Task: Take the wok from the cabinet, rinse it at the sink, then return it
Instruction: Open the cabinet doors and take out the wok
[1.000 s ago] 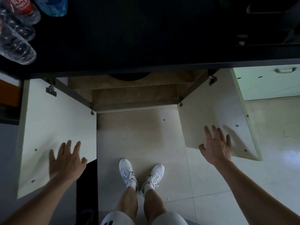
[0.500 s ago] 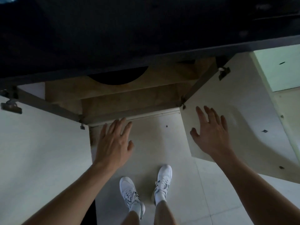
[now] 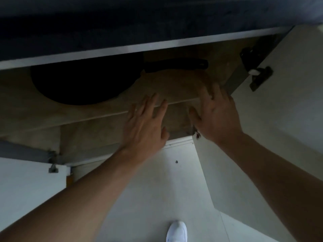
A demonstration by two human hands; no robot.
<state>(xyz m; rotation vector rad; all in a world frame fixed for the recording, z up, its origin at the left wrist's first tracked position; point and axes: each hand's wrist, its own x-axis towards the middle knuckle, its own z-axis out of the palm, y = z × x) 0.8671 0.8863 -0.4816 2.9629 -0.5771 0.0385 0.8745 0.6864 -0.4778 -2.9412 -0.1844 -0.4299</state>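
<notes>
A person stands over an open under-counter cabinet (image 3: 104, 53), both bare hands held out toward its wooden upper shelf (image 3: 52, 110); the black wok (image 3: 83, 82) lies on that shelf at about 10 o'clock in the head view, partly hidden under the dark countertop (image 3: 139, 23), its long handle (image 3: 176, 65) pointing toward 3 o'clock; the left hand (image 3: 145, 124) hangs over the shelf's front edge, fingers straight and spread, holding nothing and clear of the wok, which sits at its 10 o'clock; the right hand (image 3: 215, 116), just beside it at 3 o'clock, has its fingers extended and apart below the end of the handle, blurred at the tips, so whether they touch the shelf cannot be told; the pale left door (image 3: 26, 189) and right door (image 3: 279, 128) stand swung wide; one white shoe (image 3: 176, 231) shows on the light floor (image 3: 148, 198) at 6 o'clock.
</notes>
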